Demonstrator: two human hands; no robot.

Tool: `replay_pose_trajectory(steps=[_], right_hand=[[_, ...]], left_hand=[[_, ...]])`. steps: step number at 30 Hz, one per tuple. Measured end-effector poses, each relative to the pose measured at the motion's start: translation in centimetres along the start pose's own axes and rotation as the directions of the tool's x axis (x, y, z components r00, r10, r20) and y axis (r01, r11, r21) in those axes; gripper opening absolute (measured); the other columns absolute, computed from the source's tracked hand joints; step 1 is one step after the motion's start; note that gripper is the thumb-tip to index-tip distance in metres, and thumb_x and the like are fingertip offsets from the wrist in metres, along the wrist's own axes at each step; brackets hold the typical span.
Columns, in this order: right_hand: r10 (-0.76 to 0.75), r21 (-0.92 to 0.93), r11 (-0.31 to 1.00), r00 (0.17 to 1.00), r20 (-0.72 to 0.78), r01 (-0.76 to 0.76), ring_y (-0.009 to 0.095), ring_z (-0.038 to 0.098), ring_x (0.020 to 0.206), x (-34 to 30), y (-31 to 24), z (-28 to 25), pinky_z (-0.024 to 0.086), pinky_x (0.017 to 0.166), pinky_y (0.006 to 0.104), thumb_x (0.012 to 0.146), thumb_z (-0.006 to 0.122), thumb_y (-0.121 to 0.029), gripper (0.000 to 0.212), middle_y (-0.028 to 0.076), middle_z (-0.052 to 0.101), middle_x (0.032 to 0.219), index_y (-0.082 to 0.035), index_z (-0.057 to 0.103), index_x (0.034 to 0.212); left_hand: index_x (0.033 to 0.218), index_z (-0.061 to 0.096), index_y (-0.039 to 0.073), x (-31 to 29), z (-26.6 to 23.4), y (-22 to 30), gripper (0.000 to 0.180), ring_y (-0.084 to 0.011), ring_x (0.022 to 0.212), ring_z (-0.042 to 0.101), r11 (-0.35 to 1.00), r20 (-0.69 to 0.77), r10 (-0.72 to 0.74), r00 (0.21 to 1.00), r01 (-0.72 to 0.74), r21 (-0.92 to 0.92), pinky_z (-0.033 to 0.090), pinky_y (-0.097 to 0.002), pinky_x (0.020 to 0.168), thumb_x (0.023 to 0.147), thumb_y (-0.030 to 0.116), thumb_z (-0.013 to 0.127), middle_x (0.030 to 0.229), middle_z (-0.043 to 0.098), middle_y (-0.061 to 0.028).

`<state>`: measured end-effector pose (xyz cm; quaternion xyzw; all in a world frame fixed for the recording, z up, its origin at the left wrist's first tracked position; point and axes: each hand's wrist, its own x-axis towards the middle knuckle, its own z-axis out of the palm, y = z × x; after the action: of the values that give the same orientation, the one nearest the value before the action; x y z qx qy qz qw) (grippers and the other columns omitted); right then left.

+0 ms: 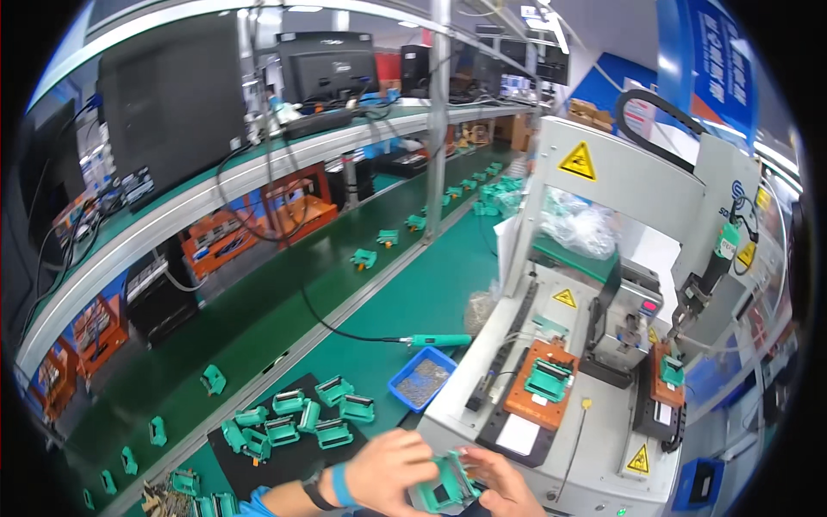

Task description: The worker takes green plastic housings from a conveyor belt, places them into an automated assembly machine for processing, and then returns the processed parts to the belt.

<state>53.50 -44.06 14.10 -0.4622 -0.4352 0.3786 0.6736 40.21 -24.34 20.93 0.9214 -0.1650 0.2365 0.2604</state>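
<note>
Close to the lower edge, my left hand (386, 470) and my right hand (502, 484) hold a green plastic housing (448, 484) with dark parts between them. The left fingers grip its left side; the right thumb and fingers close on its right side. A wristband and a dark watch sit on my left wrist. Left of my hands, several similar green housings (333, 433) lie in a loose group on a black mat (226, 461). Just beyond my hands, a blue tray (394, 379) holds many small grey pieces. A green electric screwdriver (439, 340) with a black cable lies behind it.
On my right stands a white machine (482, 422); orange fixtures (519, 398) on it hold green housings. A dark green conveyor belt (284, 310) carries spaced-out housings along the left. Above it, a metal shelf (198, 185) bears monitors. Clear plastic bags (579, 231) lie behind the machine.
</note>
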Motion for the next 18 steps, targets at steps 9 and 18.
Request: replay_pose_trajectory(steps=[9,18], right_hand=[[0.076,0.116,0.991,0.987,-0.140,-0.060,0.014,0.055,0.108,-7.3,-0.1,-6.3,0.045,0.094,0.0320,0.089,0.069,-0.025,0.065,0.007,0.056,0.125,-0.002,0.041,0.143],[-0.104,-0.011,0.993,0.859,-0.502,0.115,0.012,0.061,0.098,-13.1,-0.2,-8.2,0.051,0.082,0.0272,0.090,0.064,0.000,0.042,0.009,0.065,0.110,0.001,0.050,0.129]], left_hand=[[0.107,0.064,0.006,3.4,8.6,2.1,0.048,-0.0402,0.102,0.057,0.989,-0.041,0.089,0.995,-0.093,-0.114,0.048,-0.0481,0.087,0.066,0.028,0.077,0.115,0.058,-0.0199],[0.114,0.061,0.005,8.6,13.6,5.3,0.048,-0.0422,0.104,0.057,0.899,-0.103,0.286,0.953,-0.304,-0.315,0.048,-0.0495,0.088,0.070,0.014,0.075,0.122,0.057,-0.0215]])
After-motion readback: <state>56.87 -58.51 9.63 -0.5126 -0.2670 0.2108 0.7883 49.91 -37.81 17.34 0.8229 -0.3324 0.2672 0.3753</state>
